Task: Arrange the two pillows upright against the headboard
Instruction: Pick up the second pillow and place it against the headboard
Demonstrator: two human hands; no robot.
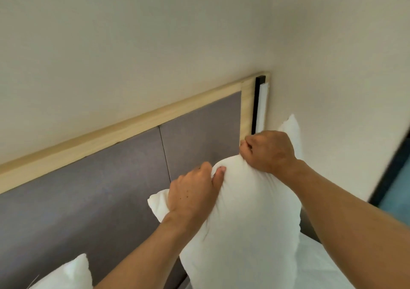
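Step in hand: standing the second white pillow (241, 217) on end, near the right end of the headboard (124, 184).
Left hand (193, 191): closed over the pillow's top edge, thumb pressed into the cloth on the near side, fingers wrapped over the far side.
Right hand (269, 150): fisted tight on a bunch of cloth at the top edge, just right of the left-hand grip.
Pillow under the grip: hanging upright below both hands, top corners sticking out either side of the hands, bottom edge out of view; contact with the grey padded panel behind cannot be told.
Other pillow (66, 273): well left of and below the grip, only a corner visible against the headboard.
Next move, as judged: lower and press back until leaning on the panel, then loosen both hands gently, since soft filling slumps or tips forward.
Wooden frame (137, 123): above the grip, well clear.
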